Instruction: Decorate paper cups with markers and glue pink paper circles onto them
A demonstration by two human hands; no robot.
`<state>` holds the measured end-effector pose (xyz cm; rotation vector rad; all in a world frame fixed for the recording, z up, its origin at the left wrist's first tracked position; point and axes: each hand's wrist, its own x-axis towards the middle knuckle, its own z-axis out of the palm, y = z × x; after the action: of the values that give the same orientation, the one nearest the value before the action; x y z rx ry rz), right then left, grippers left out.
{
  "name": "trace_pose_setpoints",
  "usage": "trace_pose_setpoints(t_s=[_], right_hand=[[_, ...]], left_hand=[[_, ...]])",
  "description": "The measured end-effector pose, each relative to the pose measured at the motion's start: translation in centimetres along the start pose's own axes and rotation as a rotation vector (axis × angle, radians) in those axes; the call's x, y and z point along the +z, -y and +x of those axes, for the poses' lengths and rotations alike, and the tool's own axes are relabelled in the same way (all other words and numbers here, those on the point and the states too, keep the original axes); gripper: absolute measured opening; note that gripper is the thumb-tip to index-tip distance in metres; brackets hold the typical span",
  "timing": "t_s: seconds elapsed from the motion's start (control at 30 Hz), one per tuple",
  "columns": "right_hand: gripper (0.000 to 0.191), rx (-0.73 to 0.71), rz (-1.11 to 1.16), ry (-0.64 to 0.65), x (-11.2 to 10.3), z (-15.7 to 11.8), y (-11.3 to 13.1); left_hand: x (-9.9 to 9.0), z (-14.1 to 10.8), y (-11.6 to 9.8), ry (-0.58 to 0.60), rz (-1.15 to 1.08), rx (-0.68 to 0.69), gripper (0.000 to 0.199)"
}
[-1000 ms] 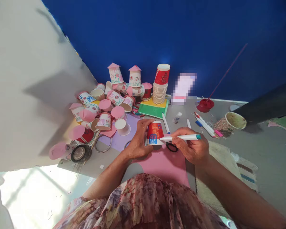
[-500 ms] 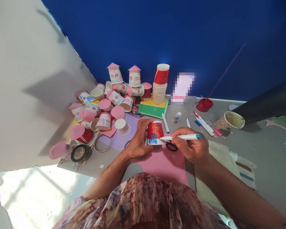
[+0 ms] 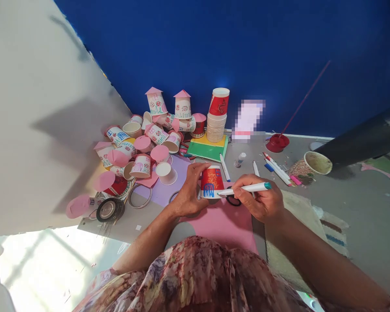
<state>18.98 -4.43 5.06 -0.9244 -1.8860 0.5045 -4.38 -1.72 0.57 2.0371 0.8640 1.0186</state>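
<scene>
from where i sit at the head camera's feed, the far side of the red and white paper cup (image 3: 212, 178) is out of my sight, so i cannot tell how the left hand (image 3: 191, 195) wraps behind it. that hand is curved partly open, fingers at the cup's top and thumb low, keeping it upside down above the pink paper (image 3: 227, 229). the right hand (image 3: 261, 201) is closed in a pinch on a white marker (image 3: 255, 187) with a teal end; its tip is at the cup's lower white band, though i cannot make out whether it touches.

of the black loop (image 3: 233, 202) beneath the marker i see only part. a loose marker (image 3: 255, 168) runs down behind the right hand, and a ring (image 3: 172, 196) is mostly covered by the left. the pale rectangle (image 3: 248, 119) by the blue wall (image 3: 195, 43) is lost in blocks.

against half a second ago, the marker slants more steeply and its tip sits slightly lower on the cup. the left hand's grip looks the same.
</scene>
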Motion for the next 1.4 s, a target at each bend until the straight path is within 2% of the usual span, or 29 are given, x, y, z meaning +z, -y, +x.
trace_pose_setpoints(t_s=[0.43, 0.67, 0.8, 1.07, 1.23, 1.4], right_hand=[[0.011, 0.011, -0.053, -0.045, 0.28, -0.02, -0.12], [0.010, -0.076, 0.002, 0.097, -0.10, 0.12, 0.00], [0.005, -0.042, -0.010, 0.080, -0.19, 0.04, -0.17], [0.007, -0.066, -0.003, 0.057, -0.25, 0.23, -0.43], [0.007, -0.046, 0.062, 0.145, -0.40, 0.22, -0.34], [0.008, -0.063, 0.067, 0.088, -0.43, 0.35, -0.24]], left_hand=[[0.08, -0.04, 0.15, 0.005, 0.000, 0.020, 0.095], [0.17, -0.04, 0.08, 0.012, 0.001, -0.001, 0.090], [0.08, -0.02, 0.10, 0.008, 0.009, -0.016, 0.092], [0.13, -0.10, 0.07, 0.017, 0.006, -0.013, 0.093], [0.27, -0.21, 0.32, 0.018, 0.007, 0.002, 0.098], [0.35, -0.26, 0.48, 0.026, 0.006, 0.020, 0.098]])
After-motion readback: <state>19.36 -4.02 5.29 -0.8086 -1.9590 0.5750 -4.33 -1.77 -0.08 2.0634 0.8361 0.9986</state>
